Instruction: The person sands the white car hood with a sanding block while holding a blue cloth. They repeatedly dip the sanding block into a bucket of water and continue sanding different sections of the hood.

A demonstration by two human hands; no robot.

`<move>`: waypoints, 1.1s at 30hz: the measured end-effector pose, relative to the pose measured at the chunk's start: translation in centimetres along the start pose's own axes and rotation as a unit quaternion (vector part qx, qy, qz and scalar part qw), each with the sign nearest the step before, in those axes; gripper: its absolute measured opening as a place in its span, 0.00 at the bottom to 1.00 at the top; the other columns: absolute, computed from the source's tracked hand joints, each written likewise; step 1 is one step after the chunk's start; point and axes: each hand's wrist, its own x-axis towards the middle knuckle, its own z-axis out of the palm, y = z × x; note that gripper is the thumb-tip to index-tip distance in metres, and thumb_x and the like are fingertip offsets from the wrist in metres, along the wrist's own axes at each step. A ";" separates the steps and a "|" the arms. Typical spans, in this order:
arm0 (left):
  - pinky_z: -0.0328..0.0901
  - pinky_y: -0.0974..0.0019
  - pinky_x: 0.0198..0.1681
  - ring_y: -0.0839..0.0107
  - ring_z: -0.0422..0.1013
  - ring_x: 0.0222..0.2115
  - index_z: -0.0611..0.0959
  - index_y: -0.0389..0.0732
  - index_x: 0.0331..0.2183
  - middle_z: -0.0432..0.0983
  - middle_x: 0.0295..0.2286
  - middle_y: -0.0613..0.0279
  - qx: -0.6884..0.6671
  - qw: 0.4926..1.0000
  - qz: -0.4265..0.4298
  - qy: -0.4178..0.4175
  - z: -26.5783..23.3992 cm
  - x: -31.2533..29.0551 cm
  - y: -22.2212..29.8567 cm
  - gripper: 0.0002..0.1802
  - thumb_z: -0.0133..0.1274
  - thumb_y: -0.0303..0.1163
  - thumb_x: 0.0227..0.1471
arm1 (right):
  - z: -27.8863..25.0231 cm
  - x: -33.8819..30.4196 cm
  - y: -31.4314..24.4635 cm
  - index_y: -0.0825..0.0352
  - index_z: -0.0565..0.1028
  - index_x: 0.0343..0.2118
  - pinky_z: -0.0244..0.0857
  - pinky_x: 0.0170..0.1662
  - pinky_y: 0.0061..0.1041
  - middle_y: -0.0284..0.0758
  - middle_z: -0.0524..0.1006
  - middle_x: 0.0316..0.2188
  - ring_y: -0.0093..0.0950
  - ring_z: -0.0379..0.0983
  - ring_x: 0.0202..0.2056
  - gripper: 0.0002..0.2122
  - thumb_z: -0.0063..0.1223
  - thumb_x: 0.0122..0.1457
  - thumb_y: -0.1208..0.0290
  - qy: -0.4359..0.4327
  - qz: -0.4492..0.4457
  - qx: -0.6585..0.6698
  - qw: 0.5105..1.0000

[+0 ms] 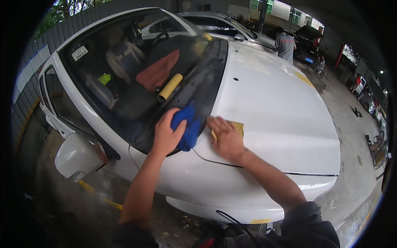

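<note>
My left hand (167, 131) is closed on a bunched blue cloth (188, 128) at the lower corner of the windshield, by the edge of the hood. Pressed down on the white car hood (275, 111), my right hand (226, 138) holds a yellow sheet (239, 127) that looks like sandpaper. Its fingers lie over the sheet, and part of it sticks out beyond them. A yellow cylinder (170, 87) with a dark end shows at the windshield (120, 99), above the blue cloth; whether it lies on the glass or behind it I cannot tell.
The white side mirror (76, 157) juts out at the left. A silver car (215, 27) stands just beyond. Farther off, a person in a grey shirt (285, 44) is near a dark car with its hood up (309, 38). Wet concrete floor (351, 140) runs along the right.
</note>
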 end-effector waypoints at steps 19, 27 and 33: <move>0.73 0.59 0.47 0.55 0.80 0.39 0.81 0.34 0.50 0.82 0.40 0.47 -0.025 0.999 0.016 0.031 -0.6 -1.0 -0.2 0.19 0.60 0.28 0.57 | 4.0 19.5 14.8 0.66 0.69 0.64 0.60 0.68 0.44 0.41 0.70 0.66 0.41 0.65 0.66 0.22 0.39 0.73 0.62 0.033 0.104 0.007 0.994; 0.74 0.57 0.45 0.51 0.81 0.38 0.82 0.33 0.48 0.83 0.39 0.45 -0.062 0.992 0.020 0.107 0.3 -0.9 -0.9 0.18 0.62 0.29 0.57 | 1.1 7.5 4.4 0.70 0.71 0.63 0.57 0.70 0.40 0.42 0.69 0.66 0.42 0.63 0.68 0.22 0.44 0.71 0.64 0.041 0.067 0.026 0.997; 0.68 0.52 0.58 0.46 0.73 0.52 0.76 0.39 0.58 0.76 0.53 0.46 -0.031 0.999 0.038 -0.022 -0.8 -1.5 -0.3 0.34 0.70 0.38 0.53 | -0.6 -1.5 -4.4 0.66 0.69 0.66 0.49 0.74 0.41 0.39 0.64 0.71 0.38 0.56 0.72 0.24 0.47 0.68 0.64 0.025 0.037 0.018 0.999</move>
